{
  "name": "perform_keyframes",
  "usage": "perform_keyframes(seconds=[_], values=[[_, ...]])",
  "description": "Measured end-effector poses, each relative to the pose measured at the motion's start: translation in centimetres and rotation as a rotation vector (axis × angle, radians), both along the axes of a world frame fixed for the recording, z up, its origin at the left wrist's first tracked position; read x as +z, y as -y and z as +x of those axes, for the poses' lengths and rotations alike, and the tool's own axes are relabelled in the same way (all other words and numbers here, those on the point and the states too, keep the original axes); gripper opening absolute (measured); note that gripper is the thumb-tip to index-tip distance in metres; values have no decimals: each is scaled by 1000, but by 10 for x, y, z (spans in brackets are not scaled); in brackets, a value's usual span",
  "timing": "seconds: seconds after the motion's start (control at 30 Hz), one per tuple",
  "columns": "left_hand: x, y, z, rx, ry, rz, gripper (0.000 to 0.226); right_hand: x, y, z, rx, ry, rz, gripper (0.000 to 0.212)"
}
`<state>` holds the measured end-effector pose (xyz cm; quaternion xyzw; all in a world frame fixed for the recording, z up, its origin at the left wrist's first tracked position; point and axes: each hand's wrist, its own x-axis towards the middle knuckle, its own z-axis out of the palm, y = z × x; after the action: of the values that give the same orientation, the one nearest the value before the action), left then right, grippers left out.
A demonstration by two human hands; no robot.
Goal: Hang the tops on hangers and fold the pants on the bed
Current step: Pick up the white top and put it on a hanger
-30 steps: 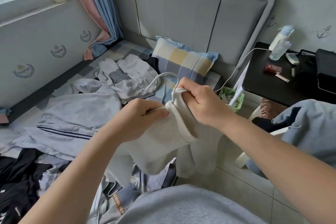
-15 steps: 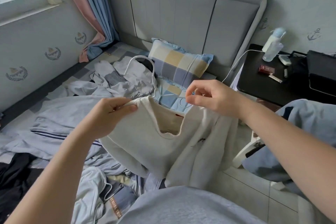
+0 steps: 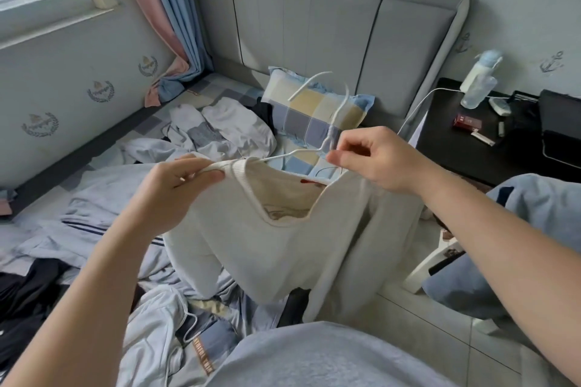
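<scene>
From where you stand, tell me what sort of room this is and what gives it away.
Most likely a bedroom. A padded grey headboard stands against the wall, a checked pillow leans on it, and a black bedside table sits next to it with a bottle and small items on top.

Home bedroom: bed (image 3: 220,94) w/ padded headboard (image 3: 314,34), pillow (image 3: 314,113).

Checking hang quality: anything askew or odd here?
Yes. The white hanger is tilted, hook leaning away, with only one arm visibly inside the neck opening of the cream sweater. The left hand grips the collar, the right hand pinches the hanger's neck. The sweater sags unevenly, not yet seated.
</scene>
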<state>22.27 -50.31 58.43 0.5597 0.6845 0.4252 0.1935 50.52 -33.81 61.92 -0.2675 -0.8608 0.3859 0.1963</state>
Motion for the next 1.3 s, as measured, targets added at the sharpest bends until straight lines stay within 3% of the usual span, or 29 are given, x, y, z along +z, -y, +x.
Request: perform_keyframes(seconds=[0.43, 0.67, 0.8, 0.93, 1.1, 1.3], values=[[-10, -1, 0, 63, 11, 76, 13, 5, 1, -3, -56, -23, 52, 49], [-41, 2, -13, 223, -143, -126, 8, 12, -4, 5, -74, -40, 86, 57], [-40, 6, -14, 329, -105, 82, 23, 8, -9, 12, -3, 39, 52, 59], [-26, 12, -13, 239, -74, 275, 48, -5, -11, 13, -24, 124, 71, 65], [-34, 11, -16, 348, -68, 163, 32, -10, -2, 8, -8, -41, 2, 60], [-33, 0, 14, 101, -363, 169, 21, -10, 12, -15, 36, -75, -10, 54]])
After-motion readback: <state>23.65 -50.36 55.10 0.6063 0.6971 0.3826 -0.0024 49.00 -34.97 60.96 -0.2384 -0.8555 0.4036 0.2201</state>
